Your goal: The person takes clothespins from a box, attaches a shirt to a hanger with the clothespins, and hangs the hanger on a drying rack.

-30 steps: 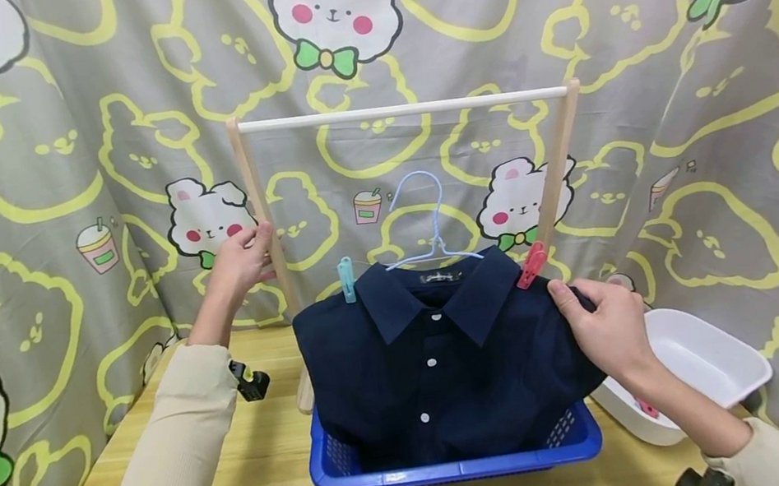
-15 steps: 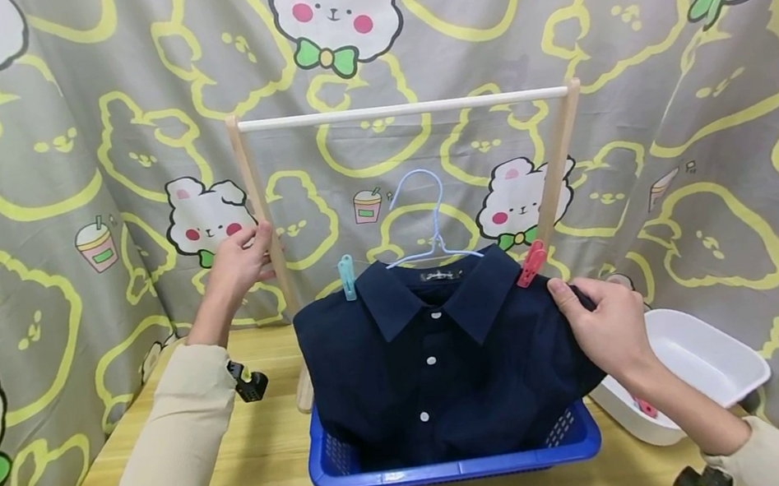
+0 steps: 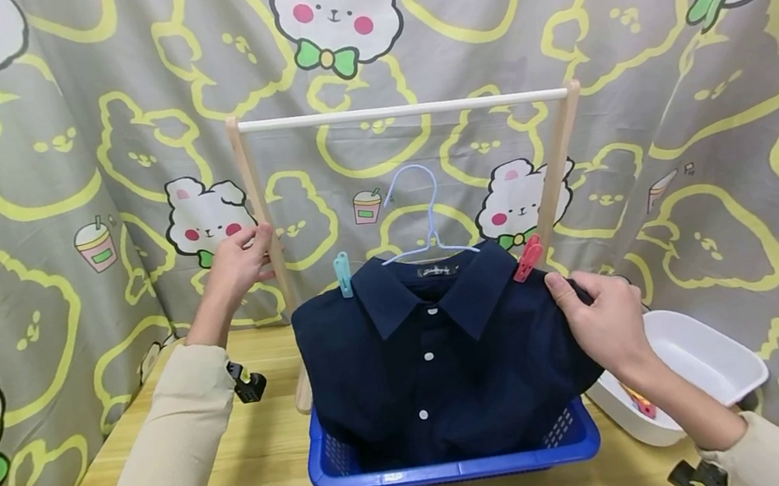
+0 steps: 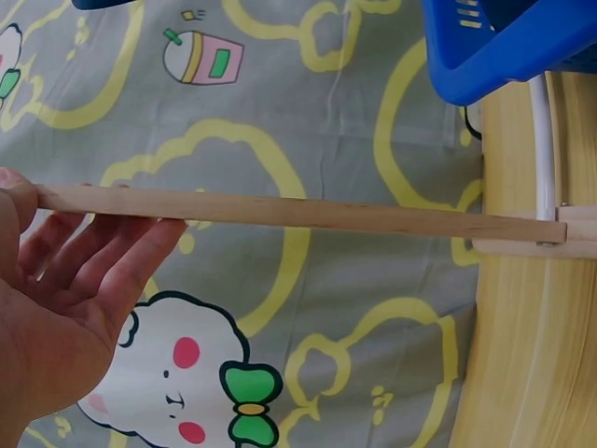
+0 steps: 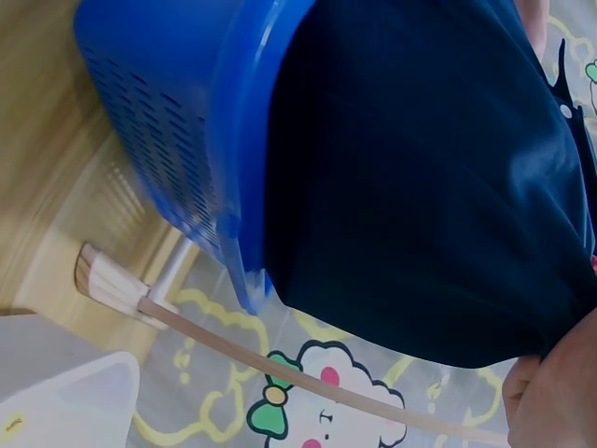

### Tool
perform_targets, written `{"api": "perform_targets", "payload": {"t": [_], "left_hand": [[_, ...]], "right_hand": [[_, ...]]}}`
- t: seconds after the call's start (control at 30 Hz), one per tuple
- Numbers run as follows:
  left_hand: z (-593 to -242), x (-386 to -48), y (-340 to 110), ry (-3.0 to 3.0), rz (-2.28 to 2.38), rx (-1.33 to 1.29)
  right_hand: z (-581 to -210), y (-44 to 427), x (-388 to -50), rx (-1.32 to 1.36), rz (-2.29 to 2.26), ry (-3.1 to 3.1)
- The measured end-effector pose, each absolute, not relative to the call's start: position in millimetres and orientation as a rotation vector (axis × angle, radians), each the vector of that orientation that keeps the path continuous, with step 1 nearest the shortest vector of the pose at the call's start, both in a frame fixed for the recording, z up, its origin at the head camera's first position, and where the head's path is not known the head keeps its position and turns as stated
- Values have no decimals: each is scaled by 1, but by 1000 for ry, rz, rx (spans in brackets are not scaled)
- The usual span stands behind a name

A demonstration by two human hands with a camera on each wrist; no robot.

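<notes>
A navy shirt (image 3: 442, 352) with white buttons sits on a pale blue wire hanger (image 3: 433, 212), its lower part in a blue basket (image 3: 459, 468). A teal clothespin (image 3: 343, 275) and a red clothespin (image 3: 528, 258) clip its shoulders. My right hand (image 3: 606, 320) grips the shirt's shoulder at the right, thumb in front; its fingertips are hidden behind the cloth. At the left, my left hand (image 3: 237, 263) holds the upright post of a wooden clothes rack (image 4: 308, 213) between thumb and fingers. The hanger's hook stands below the rack's white rod (image 3: 401, 110).
A white tub (image 3: 712, 355) with small red and yellow pieces stands at the right, partly behind my right forearm. The rack's right post (image 3: 557, 161) rises behind the shirt. All rests on a wooden table (image 3: 256, 461) before a patterned curtain (image 3: 365, 72).
The shirt and hanger have risen slightly and shifted a little left, with my right hand still gripping the shoulder. My left hand has stayed on the rack post.
</notes>
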State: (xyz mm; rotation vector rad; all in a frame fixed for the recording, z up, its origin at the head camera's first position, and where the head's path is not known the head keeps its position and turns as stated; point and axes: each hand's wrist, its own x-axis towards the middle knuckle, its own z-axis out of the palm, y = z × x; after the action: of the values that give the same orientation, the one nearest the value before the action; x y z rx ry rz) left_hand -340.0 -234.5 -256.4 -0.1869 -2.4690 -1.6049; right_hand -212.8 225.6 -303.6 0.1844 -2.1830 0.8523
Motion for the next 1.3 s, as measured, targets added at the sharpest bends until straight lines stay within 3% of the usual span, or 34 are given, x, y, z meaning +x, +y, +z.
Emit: {"api": "perform_targets", "payload": {"t": [1.3], "left_hand": [[-258, -342, -237, -2445, -1636, -231]], "right_hand": [[-203, 280, -225, 69, 735, -2022]]}}
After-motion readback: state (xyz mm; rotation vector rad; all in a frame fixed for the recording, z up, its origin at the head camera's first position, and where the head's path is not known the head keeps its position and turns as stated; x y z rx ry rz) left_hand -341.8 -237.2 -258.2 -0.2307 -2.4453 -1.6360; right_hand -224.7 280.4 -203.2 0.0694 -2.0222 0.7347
